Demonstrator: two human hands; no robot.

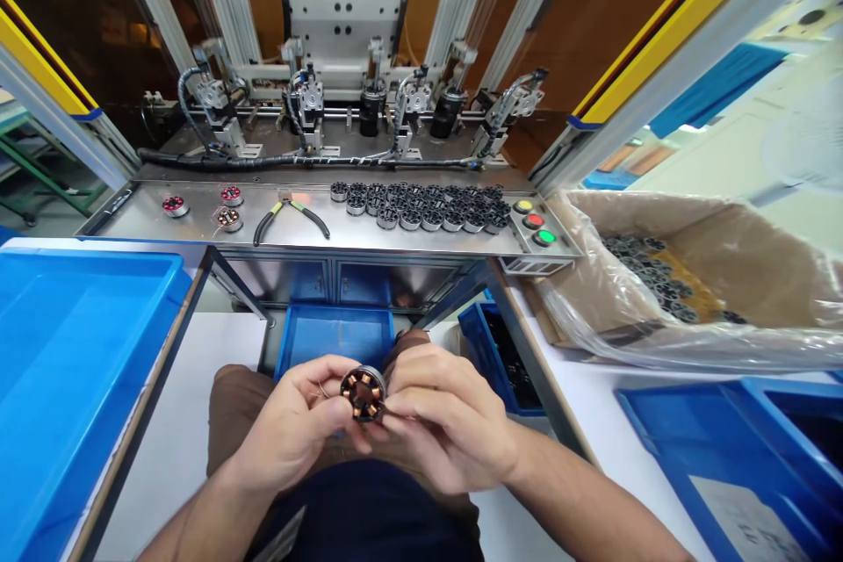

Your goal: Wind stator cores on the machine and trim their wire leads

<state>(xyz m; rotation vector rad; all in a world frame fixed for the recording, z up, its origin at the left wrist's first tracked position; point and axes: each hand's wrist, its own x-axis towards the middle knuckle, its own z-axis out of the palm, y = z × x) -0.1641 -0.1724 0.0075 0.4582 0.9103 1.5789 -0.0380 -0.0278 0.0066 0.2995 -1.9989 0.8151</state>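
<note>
Both hands — left hand [290,426] and right hand [438,426] — are gripping a copper-wound stator [363,395] between fingertips, above the lap. Ahead on the steel table [290,233]: pliers [290,217], a cluster of bare stator cores [421,205], three wound stators [227,206]. Blue bins are flanking — bagged box [698,281] sitting right.

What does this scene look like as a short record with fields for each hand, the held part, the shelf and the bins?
left hand: grips the wound part from its left side
right hand: pinches the same part from the right
wound part: round, copper coils showing, held over the lap
shelf: metal, carries a cluster of dark rings, pliers, three wound parts at left
buttons: yellow, red, green
bins: big blue bin at left, small blue tray below the shelf
</note>
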